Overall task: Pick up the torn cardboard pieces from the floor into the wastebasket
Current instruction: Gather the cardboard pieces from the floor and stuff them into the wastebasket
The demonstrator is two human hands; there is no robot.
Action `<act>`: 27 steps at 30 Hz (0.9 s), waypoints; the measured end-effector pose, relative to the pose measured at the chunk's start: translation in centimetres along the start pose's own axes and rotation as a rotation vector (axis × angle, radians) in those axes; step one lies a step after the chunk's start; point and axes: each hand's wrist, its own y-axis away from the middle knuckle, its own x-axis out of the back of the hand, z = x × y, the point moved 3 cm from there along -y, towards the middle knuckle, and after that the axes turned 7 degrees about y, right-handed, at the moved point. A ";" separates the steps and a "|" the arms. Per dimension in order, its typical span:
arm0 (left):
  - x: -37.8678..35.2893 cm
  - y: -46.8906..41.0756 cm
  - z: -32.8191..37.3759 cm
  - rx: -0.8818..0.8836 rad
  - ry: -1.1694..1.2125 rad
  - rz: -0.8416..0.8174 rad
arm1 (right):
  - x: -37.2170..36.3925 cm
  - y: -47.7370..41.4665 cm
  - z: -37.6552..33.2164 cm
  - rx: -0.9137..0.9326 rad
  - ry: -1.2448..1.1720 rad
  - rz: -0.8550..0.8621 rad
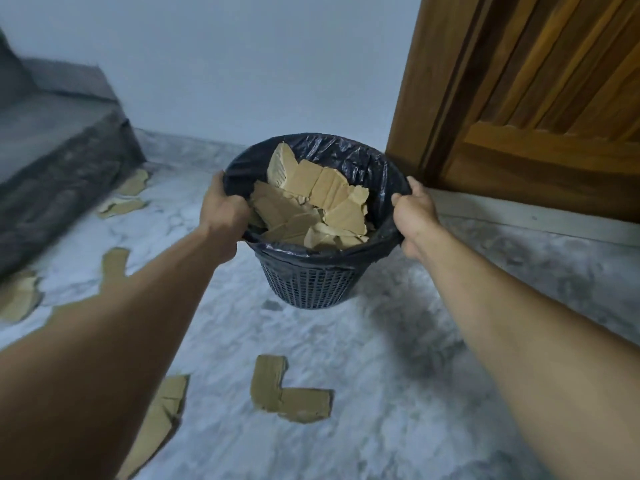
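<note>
both hands [225, 216] grip wastebasket [308, 282] rim | left forearm hides floor cardboard [162, 417]

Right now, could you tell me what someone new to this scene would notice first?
At centre, both hands grip the rim of a dark wastebasket, the left hand and right hand on opposite sides; it is lined with a black bag and heaped with torn cardboard. More pieces lie on the marble floor, notably an L-shaped piece in front. A wooden door stands at right.

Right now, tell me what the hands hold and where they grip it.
Both hands hold the wastebasket by its rim: the left hand on the left side, the right hand on the right, over the black liner.
</note>
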 end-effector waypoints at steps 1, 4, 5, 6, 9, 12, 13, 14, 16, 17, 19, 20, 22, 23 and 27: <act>1.0 -0.6 -0.1 -0.004 0.002 0.018 | -1.3 -0.2 -0.3 0.016 0.006 -0.008; 2.9 -1.4 -0.2 0.010 -0.005 0.039 | -4.1 -0.2 -1.5 0.049 0.034 -0.016; 3.2 -1.4 -0.3 0.026 -0.027 0.025 | -4.6 -0.3 -1.5 0.045 0.053 -0.010; 3.6 -1.5 -0.4 0.047 -0.062 0.007 | -4.9 -0.3 -1.5 0.044 0.076 -0.002; 4.2 -1.0 -0.6 0.074 -0.224 -0.030 | -5.0 0.5 -1.3 0.010 0.159 0.032; 4.8 -0.7 -0.7 0.046 -0.234 0.019 | -4.7 1.8 -1.3 0.004 0.215 0.039; 5.0 -0.3 -0.9 0.049 -0.234 0.020 | -4.4 2.5 -0.9 0.009 0.230 0.048; 5.3 0.2 -1.4 0.059 -0.245 0.017 | -4.1 3.4 -0.5 0.018 0.251 0.059; 6.3 1.6 -1.9 0.072 -0.287 0.022 | -3.7 5.8 0.3 0.013 0.256 0.074; 6.8 2.3 -2.1 0.057 -0.300 0.020 | -3.5 7.1 0.8 0.004 0.240 0.089; 7.5 3.8 -2.6 0.003 -0.337 0.019 | -3.5 9.3 2.4 0.002 0.191 0.125; 7.9 4.7 -2.8 -0.016 -0.363 0.025 | -3.7 10.3 3.6 -0.001 0.177 0.139; 9.6 6.7 -4.5 -0.014 -0.427 0.052 | -4.7 12.6 6.9 -0.039 0.236 0.110; 10.7 7.8 -5.7 -0.002 -0.459 0.066 | -5.4 13.7 9.0 -0.055 0.299 0.066; 17.1 12.0 -10.9 0.057 -0.707 0.117 | -8.9 17.8 16.3 0.009 0.709 -0.236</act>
